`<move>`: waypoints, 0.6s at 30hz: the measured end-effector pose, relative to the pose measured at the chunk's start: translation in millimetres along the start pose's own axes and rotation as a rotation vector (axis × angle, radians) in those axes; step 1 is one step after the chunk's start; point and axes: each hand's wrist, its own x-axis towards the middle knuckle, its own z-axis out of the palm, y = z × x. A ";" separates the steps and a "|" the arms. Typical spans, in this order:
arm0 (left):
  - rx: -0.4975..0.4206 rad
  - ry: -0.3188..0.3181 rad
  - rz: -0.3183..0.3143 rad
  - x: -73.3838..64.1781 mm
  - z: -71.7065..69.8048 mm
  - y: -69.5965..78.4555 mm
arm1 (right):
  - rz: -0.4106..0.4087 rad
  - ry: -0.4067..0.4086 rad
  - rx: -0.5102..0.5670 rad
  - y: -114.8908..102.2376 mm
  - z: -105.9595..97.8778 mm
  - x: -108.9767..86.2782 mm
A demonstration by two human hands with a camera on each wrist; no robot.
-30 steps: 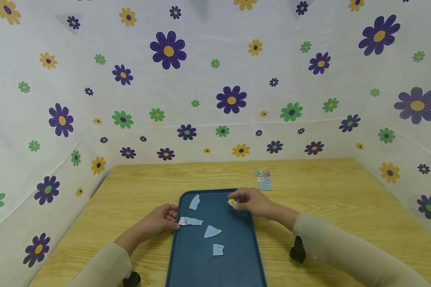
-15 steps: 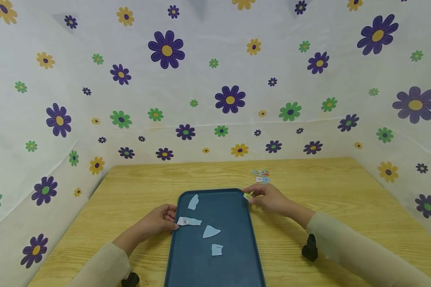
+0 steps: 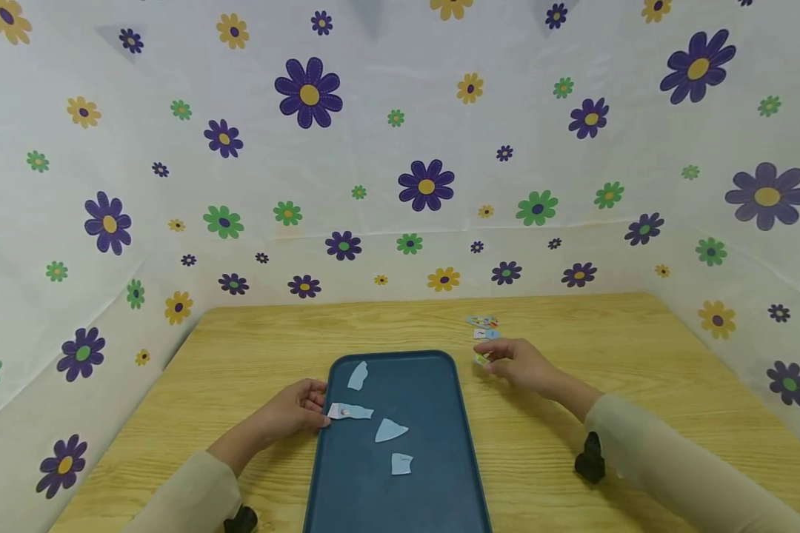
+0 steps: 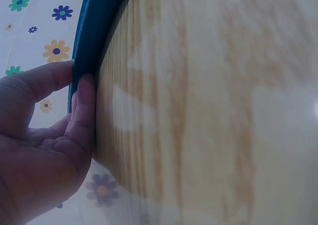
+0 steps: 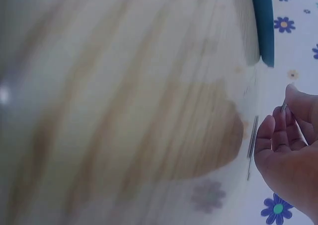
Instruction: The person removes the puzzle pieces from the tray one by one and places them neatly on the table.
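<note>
My left hand (image 3: 289, 411) holds the left rim of a dark blue tray (image 3: 470, 444); in the left wrist view the thumb and fingers (image 4: 85, 93) meet at its edge. My right hand (image 3: 525, 368) pinches a small flat piece with yellow on it (image 3: 481, 358), just off the tray's far right corner. That piece appears edge-on between thumb and fingers in the right wrist view. Lying on the tray are a curved pale blue piece (image 3: 358, 375), a long piece with a small picture (image 3: 352, 411), a triangular piece (image 3: 390, 430) and a squarish piece (image 3: 401, 464).
Beyond my right hand, a colourful flat piece (image 3: 483, 321) and a white-and-blue piece (image 3: 485, 334) lie on the wooden table (image 3: 573, 333). A flower-printed cloth (image 3: 373, 148) hangs behind and along both sides.
My right hand has moved right, from above the tray to above the table, carrying the yellow piece. It now covers the pale blue piece there. My left hand stays at the rim.
</note>
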 end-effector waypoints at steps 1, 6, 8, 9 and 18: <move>-0.003 0.000 -0.001 0.2 -0.1 0.2 | 0.003 0.005 -0.002 1.3 -1.5 0.0; -0.016 -0.008 0.003 0.0 -0.4 0.7 | 0.013 0.013 -0.008 7.8 -8.0 0.3; -0.014 -0.011 0.008 -0.2 -0.5 0.7 | 0.022 0.013 -0.010 9.9 -10.2 0.8; -0.013 -0.010 0.009 -0.2 -0.5 0.8 | 0.025 0.009 -0.010 10.6 -11.2 0.9; -0.004 0.022 -0.020 0.6 1.0 1.9 | 0.075 -0.008 -0.010 16.8 -17.3 5.7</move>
